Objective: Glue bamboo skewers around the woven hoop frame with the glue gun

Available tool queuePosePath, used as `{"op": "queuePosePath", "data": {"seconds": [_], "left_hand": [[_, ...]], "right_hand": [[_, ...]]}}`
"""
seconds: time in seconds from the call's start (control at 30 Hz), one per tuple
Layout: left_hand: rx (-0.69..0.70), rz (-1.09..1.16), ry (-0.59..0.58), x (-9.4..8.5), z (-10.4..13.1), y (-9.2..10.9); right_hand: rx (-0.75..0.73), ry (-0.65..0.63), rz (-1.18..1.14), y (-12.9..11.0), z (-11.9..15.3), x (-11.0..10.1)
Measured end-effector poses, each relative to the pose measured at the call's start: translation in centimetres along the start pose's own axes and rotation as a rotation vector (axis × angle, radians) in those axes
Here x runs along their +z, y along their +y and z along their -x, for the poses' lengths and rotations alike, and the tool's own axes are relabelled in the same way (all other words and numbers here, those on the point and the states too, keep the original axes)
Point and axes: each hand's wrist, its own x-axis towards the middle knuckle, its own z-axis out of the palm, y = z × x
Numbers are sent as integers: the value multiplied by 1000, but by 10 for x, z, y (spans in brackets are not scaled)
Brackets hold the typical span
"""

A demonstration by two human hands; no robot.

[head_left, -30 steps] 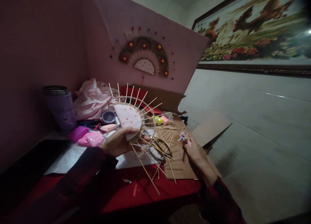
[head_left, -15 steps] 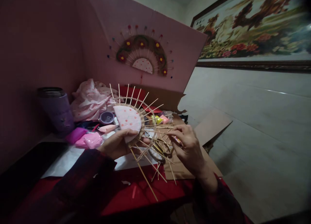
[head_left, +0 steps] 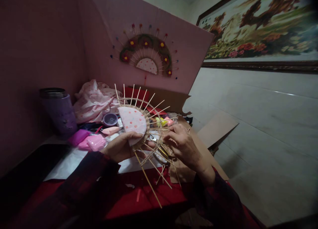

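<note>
My left hand (head_left: 121, 146) grips a half-round fan-shaped craft piece (head_left: 134, 121) by its lower edge, thumb in front and fingers behind. Its flat middle is covered in white cloth with small orange-red spots and bordered by woven twine. Thin wooden sticks (head_left: 150, 99) radiate from the border, and an arc of twine (head_left: 160, 114) runs across them. At the right side of the sticks, my right hand (head_left: 182, 146) is closed in a pinch, fingertips bent together. What it pinches is too small to make out. A longer stick (head_left: 149, 182) slants down from the piece.
A finished-looking flowered fan (head_left: 146, 53) is fixed to the pink board behind. At left stand a purple tumbler (head_left: 58, 111), spotted cloth (head_left: 95, 101) and pink clay packets (head_left: 91, 142). Loose sticks and an embroidery-hoop-like ring lie over cardboard (head_left: 177, 174) on the red tablecloth (head_left: 119, 196).
My right hand has moved left, closer to the twine arc and sticks. My left hand still holds the fan-shaped piece; the whole view has shifted slightly.
</note>
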Motion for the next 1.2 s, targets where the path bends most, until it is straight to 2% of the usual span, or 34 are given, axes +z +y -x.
{"op": "queuePosePath", "data": {"seconds": [0.8, 0.9, 1.07, 1.2], "left_hand": [[-64, 7, 16, 0, -2, 0], [-51, 7, 16, -2, -2, -1], [-28, 1, 22, -2, -1, 0], [-32, 1, 15, -1, -1, 0]], "right_hand": [[114, 104, 53, -10, 1, 15], [143, 110, 10, -12, 2, 17], [125, 214, -118, -26, 14, 6], [89, 93, -133, -41, 23, 0]]}}
